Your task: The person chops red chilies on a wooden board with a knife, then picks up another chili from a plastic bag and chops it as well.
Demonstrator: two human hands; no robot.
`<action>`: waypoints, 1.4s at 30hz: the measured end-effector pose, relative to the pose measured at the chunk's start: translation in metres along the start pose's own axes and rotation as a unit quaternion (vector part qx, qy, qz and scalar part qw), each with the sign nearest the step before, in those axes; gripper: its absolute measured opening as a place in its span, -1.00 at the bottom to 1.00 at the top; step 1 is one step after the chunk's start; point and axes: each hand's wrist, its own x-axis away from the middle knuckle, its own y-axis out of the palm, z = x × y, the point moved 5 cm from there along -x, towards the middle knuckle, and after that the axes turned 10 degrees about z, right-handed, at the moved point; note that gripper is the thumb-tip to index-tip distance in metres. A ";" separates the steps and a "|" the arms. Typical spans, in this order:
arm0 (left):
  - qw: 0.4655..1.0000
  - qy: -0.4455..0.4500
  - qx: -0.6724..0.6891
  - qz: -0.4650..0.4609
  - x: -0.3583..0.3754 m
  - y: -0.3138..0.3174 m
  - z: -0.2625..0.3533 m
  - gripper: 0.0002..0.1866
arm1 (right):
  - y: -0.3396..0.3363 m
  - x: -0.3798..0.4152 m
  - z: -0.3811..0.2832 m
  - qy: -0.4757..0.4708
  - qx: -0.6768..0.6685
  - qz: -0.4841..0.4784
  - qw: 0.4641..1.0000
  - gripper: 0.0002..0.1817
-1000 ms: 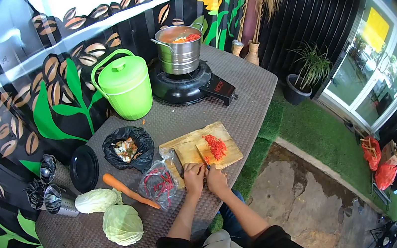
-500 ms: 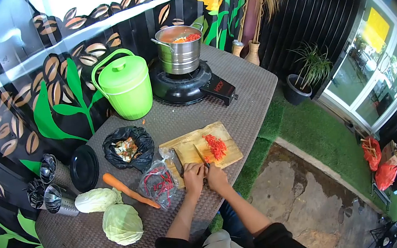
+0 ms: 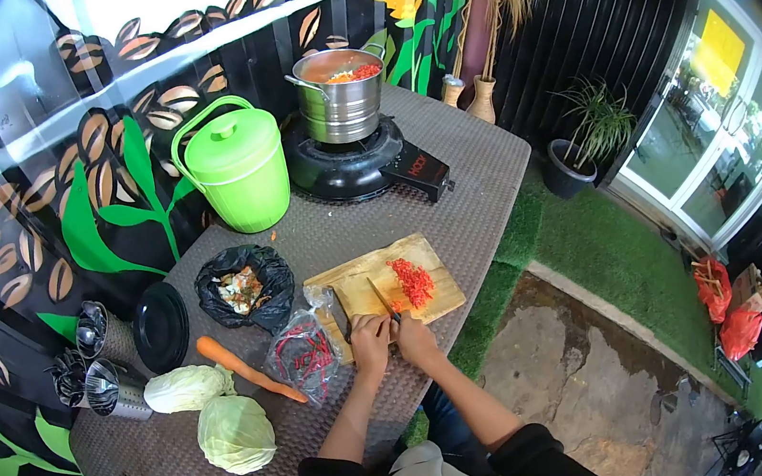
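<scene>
A wooden cutting board [image 3: 450, 289] lies near the table's front edge with a heap of finely chopped red chili [image 3: 413, 282] on it. My right hand [image 3: 414, 340] is closed around the handle of a knife [image 3: 379, 292], whose blade points away from me beside the heap. Close to its left, my left hand [image 3: 371, 342] rests on the board with fingers bent and pressed together; whatever is under them is hidden. A second dark blade [image 3: 342, 306] lies along the board's left side. Touching that side is a clear plastic bag [image 3: 303, 356] with long red chilies inside.
Left of the board are a carrot [image 3: 246, 369], a round cabbage [image 3: 236, 434], a paler cabbage [image 3: 184, 387] and a black waste bag [image 3: 275, 276]. Behind stand a green lidded bucket [image 3: 243, 174] and a steel pot [image 3: 342, 108] on a portable stove [image 3: 343, 168]. Utensil holders [image 3: 117, 393] stand far left.
The view has shifted very slightly. Both hands stay at the same spot on the board, and the knife blade is tilted slightly more to the left.
</scene>
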 end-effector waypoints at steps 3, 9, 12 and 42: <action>1.000 -0.017 0.007 0.001 -0.002 -0.002 0.000 -0.90 | -0.001 -0.010 0.008 -0.037 -0.008 -0.034 0.999 -0.56; 1.000 -0.013 0.002 -0.008 -0.004 -0.001 -0.001 -0.90 | -0.002 0.010 0.003 -0.033 -0.008 0.030 0.999 -0.59; 1.000 -0.015 0.000 -0.015 -0.003 -0.001 0.001 -0.90 | -0.004 0.001 0.000 -0.012 -0.007 0.019 1.000 -0.58; 1.000 -0.021 -0.002 -0.009 0.000 0.000 -0.009 -0.89 | -0.006 -0.012 0.005 -0.029 -0.047 -0.055 0.997 -0.58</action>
